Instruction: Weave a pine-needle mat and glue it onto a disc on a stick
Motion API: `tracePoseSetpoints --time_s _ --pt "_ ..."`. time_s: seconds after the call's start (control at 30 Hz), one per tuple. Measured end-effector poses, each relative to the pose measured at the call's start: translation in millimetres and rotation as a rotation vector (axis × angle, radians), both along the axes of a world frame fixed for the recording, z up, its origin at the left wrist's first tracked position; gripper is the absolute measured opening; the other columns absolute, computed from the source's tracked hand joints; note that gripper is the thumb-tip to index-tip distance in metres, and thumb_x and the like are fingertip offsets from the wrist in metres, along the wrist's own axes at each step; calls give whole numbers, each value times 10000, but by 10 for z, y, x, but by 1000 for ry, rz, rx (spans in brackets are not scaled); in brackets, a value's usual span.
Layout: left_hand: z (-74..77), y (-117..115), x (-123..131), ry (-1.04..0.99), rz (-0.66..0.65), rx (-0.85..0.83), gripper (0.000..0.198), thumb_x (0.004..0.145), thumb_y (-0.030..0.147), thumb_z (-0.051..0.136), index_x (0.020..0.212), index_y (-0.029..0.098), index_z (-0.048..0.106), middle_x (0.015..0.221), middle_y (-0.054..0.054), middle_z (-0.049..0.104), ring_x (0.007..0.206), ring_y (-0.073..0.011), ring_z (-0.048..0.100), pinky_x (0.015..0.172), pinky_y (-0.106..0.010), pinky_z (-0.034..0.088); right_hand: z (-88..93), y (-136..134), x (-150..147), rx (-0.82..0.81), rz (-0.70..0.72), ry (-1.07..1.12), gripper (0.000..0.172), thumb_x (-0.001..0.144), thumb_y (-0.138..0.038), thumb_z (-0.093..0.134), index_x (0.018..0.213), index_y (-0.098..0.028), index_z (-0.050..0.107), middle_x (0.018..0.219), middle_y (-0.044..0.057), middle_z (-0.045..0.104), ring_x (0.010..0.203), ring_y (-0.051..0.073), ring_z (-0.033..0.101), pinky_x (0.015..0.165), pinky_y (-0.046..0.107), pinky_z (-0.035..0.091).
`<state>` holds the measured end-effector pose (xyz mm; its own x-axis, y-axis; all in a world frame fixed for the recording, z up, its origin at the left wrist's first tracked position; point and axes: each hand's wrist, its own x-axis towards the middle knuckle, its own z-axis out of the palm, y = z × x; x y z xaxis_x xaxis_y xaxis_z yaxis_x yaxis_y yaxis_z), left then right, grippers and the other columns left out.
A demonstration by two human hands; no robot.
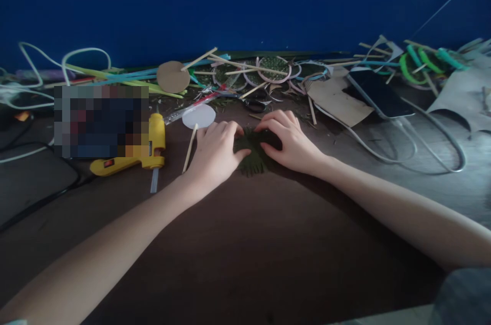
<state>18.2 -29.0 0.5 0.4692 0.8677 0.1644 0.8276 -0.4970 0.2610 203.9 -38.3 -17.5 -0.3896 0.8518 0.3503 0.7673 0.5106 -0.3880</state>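
Low over the dark table, both my hands work at a small dark green piece (253,161) that looks like leaf strips laid or woven together, with a fringed near edge. My left hand (217,153) has its thumb and curled fingers on the left side of it. From the other side, my right hand (289,143) bends its fingers over the far right edge, thumb close to the near part. Fine detail of the piece is dim and partly covered by fingers. A wooden stick (190,150) and a white paper disc (199,116) lie beside my left hand.
A yellow glue gun (153,141) with a clear glue stick lies left, beside a blurred-out block. Along the back are a cardboard disc (173,77), scissors (255,105), woven rings (274,69) and sticks. A phone (379,93) with a white cable and cardboard (339,97) lie right.
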Motion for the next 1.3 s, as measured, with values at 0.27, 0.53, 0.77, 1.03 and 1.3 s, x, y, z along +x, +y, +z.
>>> tracePoseSetpoints --time_s 0.27,0.53,0.77,1.03,1.3 --pt "-21 4 3 -90 -27 4 290 750 239 669 973 169 498 992 -61 629 976 -246 549 853 -378 363 -7 5 0 -3 51 3 276 766 -156 487 1035 -218 504 1065 74 589 992 253 459 835 431 382" --pt "-7 17 -2 -45 13 -3 321 741 293 676 987 172 509 1013 -75 634 980 -266 545 850 -396 364 -20 13 1 -26 44 3 299 761 -174 490 1056 -216 505 1042 74 611 1007 259 472 843 438 383" --pt "2 20 -7 -44 3 10 346 733 292 687 1000 148 520 1008 -87 619 994 -274 529 852 -406 385 -14 8 -1 -8 54 -13 308 772 -168 478 1076 -211 504 1057 80 603 1004 265 467 842 439 391" --pt "-36 50 -21 -130 -63 -39 342 731 244 692 996 150 499 1006 -76 620 967 -231 557 848 -369 433 -3 3 -4 -3 71 -17 301 774 -154 473 1064 -225 515 1079 73 598 1009 263 464 838 443 391" --pt "-29 65 -13 -122 -91 -33 294 728 219 695 952 146 520 964 -65 618 944 -226 557 828 -359 446 -9 14 -10 -19 64 -34 283 776 -159 478 1051 -205 527 1076 71 610 999 256 473 852 441 391"
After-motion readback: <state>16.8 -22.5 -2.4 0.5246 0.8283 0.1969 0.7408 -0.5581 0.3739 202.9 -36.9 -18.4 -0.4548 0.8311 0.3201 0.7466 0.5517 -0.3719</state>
